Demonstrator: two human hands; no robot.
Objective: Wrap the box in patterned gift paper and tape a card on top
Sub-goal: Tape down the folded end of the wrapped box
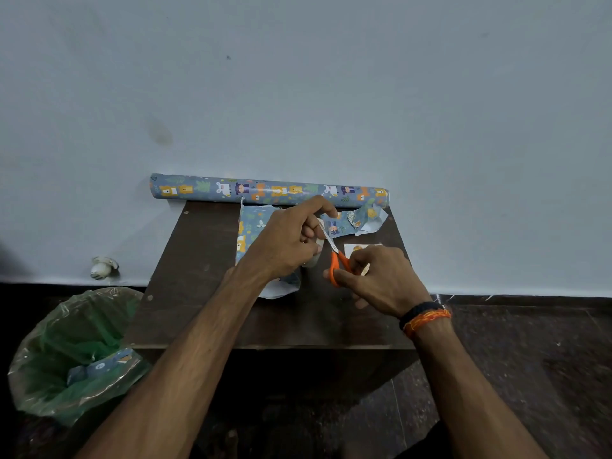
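the wrapped box (251,240) lies at frame centre on the dark table (198,309), mostly hidden under the left hand (288,240); loose paper shows at its near end. step in hand, by judgement: cutting tape. the left hand pinches a roll of tape (313,256) with a strip drawn up; the right hand (381,279) grips orange scissors (337,260), blades at the strip. the card (356,250) lies just right of centre, partly behind the right hand. next move calls for a clean snip, then pressing the strip down. an offcut (357,220) and the paper roll (268,190) crowd the far edge against the wall. the near half of the table offers working room; a bin (66,359) stands at lower left.
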